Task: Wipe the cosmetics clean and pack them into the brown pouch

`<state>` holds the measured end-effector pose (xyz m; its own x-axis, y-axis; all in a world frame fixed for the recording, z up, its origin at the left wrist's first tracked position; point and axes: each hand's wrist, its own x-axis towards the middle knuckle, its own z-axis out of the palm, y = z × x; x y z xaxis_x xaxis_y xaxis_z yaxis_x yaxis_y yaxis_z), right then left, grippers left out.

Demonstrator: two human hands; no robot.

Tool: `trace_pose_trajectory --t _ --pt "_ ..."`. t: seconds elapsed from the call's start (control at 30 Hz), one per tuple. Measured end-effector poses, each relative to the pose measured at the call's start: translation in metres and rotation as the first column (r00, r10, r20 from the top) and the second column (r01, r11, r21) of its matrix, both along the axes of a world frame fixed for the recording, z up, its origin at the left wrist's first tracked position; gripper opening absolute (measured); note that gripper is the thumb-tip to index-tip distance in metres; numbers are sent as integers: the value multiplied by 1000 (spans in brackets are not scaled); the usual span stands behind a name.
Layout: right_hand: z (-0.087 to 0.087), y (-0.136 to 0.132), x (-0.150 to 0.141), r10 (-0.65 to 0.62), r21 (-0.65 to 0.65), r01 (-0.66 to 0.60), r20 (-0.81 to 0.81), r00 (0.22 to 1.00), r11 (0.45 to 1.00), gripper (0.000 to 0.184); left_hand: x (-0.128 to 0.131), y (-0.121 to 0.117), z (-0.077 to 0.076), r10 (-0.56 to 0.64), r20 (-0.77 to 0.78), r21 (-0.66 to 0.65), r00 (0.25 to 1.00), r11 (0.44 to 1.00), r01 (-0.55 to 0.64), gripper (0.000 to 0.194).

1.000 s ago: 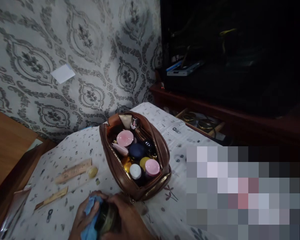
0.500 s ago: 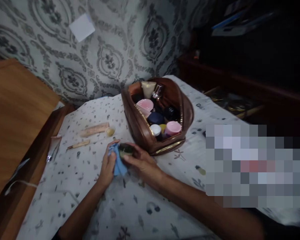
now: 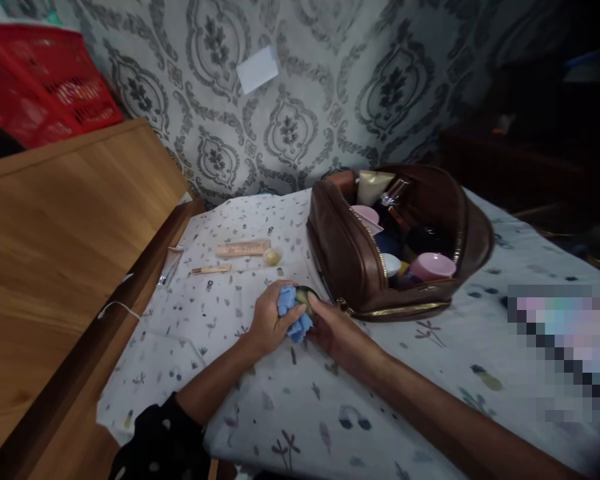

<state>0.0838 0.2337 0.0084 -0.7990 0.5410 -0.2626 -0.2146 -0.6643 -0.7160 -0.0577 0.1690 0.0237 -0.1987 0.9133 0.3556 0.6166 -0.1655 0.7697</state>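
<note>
My left hand (image 3: 275, 321) is closed on a crumpled blue cloth (image 3: 294, 313). In my right hand (image 3: 330, 323) is a small dark, roundish container (image 3: 306, 299) with a greenish side, its kind not clear. The cloth presses against the container's left side, and my two hands meet there. Just to the right stands a brown toiletry bag (image 3: 340, 247), unzipped, holding a cream tube (image 3: 373, 187), a pink-lidded jar (image 3: 434, 265), a white-capped item (image 3: 391, 265) and several other cosmetics. Beyond my left hand lie a peach tube (image 3: 243, 248), a small round yellowish item (image 3: 271, 257) and a thin gold-coloured stick (image 3: 211, 269).
A patterned white sheet (image 3: 260, 413) covers the surface. A wooden panel (image 3: 75, 247) rises along the left, with a red basket (image 3: 55, 80) above it. A clear tube (image 3: 170, 265) and a white cable (image 3: 123, 307) lie near that edge. A blurred-out patch is at right.
The view has swung left, so the bag and hands appear further right and the red basket shows. My hands have come closer together, pressing the cloth onto the container.
</note>
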Motion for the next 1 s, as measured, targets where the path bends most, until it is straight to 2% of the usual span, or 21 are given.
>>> trace_pose_trajectory --t 0.17,0.33,0.53,0.63,0.73,0.8,0.87,0.93,1.0 --pt "-2 3 1 52 28 -52 -8 999 998 49 -1 1 -2 -3 104 33 995 999 -1 40" --pt "-4 3 3 41 35 -42 21 999 998 45 -3 5 -9 -19 242 36 970 999 10 47" --pt "5 4 5 58 78 -57 -4 998 995 48 -6 6 -7 -26 357 16 934 1000 21 54" --pt "7 4 6 26 110 -27 11 1000 994 45 -7 5 -3 -35 376 -2 926 999 38 52" --pt "2 6 5 -40 196 28 58 997 980 50 -10 4 -2 -23 379 -27 925 999 35 47" --pt "-3 8 3 -60 305 29 91 994 952 56 -12 4 -1 -2 379 -56 925 998 25 46" --pt "-10 9 0 -74 446 20 105 992 895 58 -12 4 -1 5 379 -73 925 997 24 45" --pt "-14 9 -1 -117 600 39 91 989 799 55 -11 5 -1 2 382 -74 924 997 28 43" --pt "-16 8 -1 -197 731 81 74 978 678 53 -8 4 -1 -2 386 -71 923 997 32 41"
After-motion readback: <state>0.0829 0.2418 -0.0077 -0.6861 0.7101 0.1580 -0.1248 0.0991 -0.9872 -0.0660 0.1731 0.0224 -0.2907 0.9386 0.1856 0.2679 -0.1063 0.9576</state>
